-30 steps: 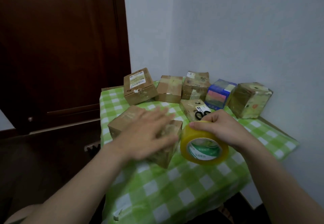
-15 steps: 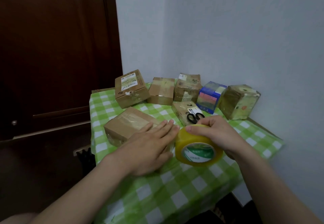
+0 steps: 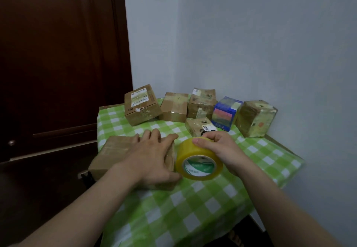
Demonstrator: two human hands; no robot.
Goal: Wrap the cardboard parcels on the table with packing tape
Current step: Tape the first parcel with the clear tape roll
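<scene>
A flat cardboard parcel (image 3: 114, 154) lies at the near left of the table under my left hand (image 3: 152, 156), which presses on its top with straight fingers. Right beside the parcel's right end stands a big roll of yellow packing tape (image 3: 199, 160) on its edge. My right hand (image 3: 218, 147) grips the roll from above, fingers curled over its rim. The parcel's right end is hidden behind my left hand.
Several taped boxes line the back of the green checked table (image 3: 212, 204): a labelled carton (image 3: 142, 104), a brown box (image 3: 174, 106), another (image 3: 201, 103), a blue box (image 3: 226, 113), a yellowish cube (image 3: 255, 118), a small box (image 3: 199, 128). A dark door stands left, walls behind and right.
My left hand slid a little further across the parcel top toward the far side. The tape roll stays beside the parcel's end in my right hand. The camera shifted slightly.
</scene>
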